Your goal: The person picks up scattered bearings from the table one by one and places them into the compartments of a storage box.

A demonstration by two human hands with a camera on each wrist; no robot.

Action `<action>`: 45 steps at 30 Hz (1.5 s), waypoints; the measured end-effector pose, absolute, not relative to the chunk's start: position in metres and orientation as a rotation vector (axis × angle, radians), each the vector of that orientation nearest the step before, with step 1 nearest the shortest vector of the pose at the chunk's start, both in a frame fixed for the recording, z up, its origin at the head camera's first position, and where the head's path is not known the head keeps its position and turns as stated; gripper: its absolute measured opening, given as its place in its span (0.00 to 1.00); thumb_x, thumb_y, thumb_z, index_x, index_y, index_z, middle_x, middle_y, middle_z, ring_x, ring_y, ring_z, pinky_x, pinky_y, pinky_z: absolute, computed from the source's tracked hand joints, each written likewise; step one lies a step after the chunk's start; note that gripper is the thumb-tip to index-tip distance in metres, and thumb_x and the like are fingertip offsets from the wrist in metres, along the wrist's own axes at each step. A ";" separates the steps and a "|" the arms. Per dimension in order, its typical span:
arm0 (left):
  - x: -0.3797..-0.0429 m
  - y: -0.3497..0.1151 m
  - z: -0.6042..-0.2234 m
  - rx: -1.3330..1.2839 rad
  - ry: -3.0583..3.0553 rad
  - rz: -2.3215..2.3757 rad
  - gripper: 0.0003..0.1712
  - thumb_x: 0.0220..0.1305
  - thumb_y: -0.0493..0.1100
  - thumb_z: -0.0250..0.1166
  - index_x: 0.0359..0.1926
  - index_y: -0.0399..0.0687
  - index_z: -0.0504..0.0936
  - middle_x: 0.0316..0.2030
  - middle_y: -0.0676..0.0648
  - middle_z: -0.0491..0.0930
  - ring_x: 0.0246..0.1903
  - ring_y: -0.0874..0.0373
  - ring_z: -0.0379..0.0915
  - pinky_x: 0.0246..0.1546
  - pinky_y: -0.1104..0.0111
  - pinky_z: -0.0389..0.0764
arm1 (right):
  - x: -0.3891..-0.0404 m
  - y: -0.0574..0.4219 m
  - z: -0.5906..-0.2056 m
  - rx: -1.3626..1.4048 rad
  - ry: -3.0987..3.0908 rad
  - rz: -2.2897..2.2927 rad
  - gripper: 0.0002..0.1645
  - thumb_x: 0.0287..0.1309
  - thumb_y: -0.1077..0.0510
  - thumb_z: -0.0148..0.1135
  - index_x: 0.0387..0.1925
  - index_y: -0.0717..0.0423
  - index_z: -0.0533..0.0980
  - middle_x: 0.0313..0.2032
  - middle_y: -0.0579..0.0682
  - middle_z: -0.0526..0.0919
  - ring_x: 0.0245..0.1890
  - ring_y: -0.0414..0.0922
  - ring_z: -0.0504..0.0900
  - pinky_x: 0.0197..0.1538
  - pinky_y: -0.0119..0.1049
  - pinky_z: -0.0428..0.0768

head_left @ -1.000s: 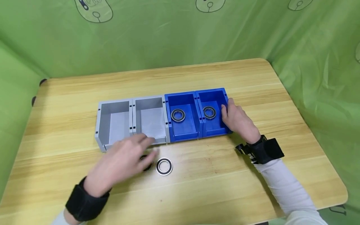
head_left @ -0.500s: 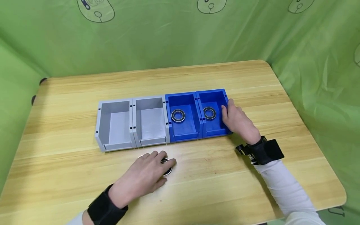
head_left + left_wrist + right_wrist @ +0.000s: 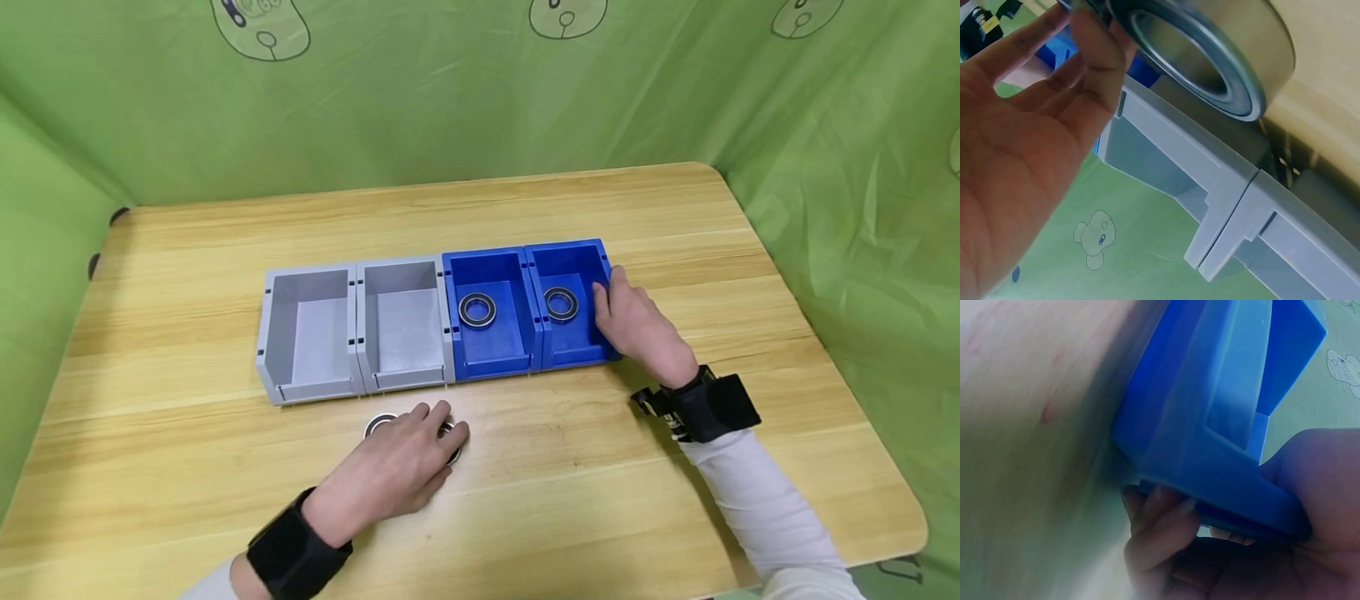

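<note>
My left hand [image 3: 393, 467] reaches over two black-and-silver ball bearings on the table in front of the grey bins. Its fingertips pinch the right bearing [image 3: 446, 430], mostly covered by the hand. The left bearing [image 3: 371, 426] peeks out behind the knuckles and looms large [image 3: 1244, 94] in the left wrist view. My right hand [image 3: 642, 327] grips the side wall of the right blue bin [image 3: 577, 361], thumb inside and fingers wrapped outside. One bearing [image 3: 477, 326] lies in the left blue bin [image 3: 495, 367], another bearing [image 3: 561, 320] in the right one.
Two grey bins [image 3: 318, 390] adjoin the blue ones on the left, making one row with their low fronts toward me. The wooden table [image 3: 600, 517] has rounded corners. Green cloth [image 3: 420, 100] hangs behind and along both sides.
My left hand has come right and down from the front of the grey bins to the bearings, and its fingers have closed on the right one. The right hand keeps its grip.
</note>
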State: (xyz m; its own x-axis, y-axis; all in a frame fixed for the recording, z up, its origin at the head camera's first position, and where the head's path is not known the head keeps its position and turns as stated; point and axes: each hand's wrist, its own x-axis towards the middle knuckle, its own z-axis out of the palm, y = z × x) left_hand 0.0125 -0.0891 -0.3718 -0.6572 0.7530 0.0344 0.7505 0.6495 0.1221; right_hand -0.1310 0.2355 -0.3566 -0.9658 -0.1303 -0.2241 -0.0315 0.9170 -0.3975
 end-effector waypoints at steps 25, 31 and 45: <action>-0.006 -0.096 -0.334 1.400 2.939 0.311 0.23 0.65 0.49 0.69 0.54 0.39 0.80 0.35 0.46 0.73 0.28 0.59 0.68 0.27 0.69 0.78 | -0.134 0.237 -0.354 -0.091 2.805 -0.594 0.25 0.81 0.50 0.31 0.56 0.71 0.58 0.30 0.61 0.69 0.26 0.54 0.77 0.23 0.40 0.72; -0.015 -0.106 -0.315 1.293 2.954 0.363 0.25 0.66 0.50 0.69 0.58 0.39 0.80 0.38 0.44 0.75 0.28 0.60 0.68 0.26 0.71 0.78 | -0.132 0.237 -0.355 -0.091 2.790 -0.611 0.25 0.81 0.50 0.31 0.58 0.71 0.57 0.30 0.62 0.69 0.25 0.54 0.76 0.24 0.39 0.71; -0.028 -0.122 -0.288 1.340 3.041 0.359 0.25 0.66 0.42 0.69 0.61 0.35 0.78 0.44 0.38 0.75 0.31 0.56 0.68 0.27 0.70 0.77 | -0.130 0.236 -0.358 -0.111 2.826 -0.608 0.23 0.80 0.50 0.33 0.53 0.70 0.60 0.26 0.57 0.66 0.22 0.52 0.75 0.21 0.39 0.70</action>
State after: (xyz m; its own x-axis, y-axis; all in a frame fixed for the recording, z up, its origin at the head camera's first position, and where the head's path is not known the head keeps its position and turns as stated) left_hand -0.0280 -0.1216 -0.2882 -0.6619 0.7006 0.2666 0.7434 0.6591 0.1136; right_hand -0.1300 0.2363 -0.3579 -0.9664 -0.1254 -0.2246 -0.0220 0.9102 -0.4135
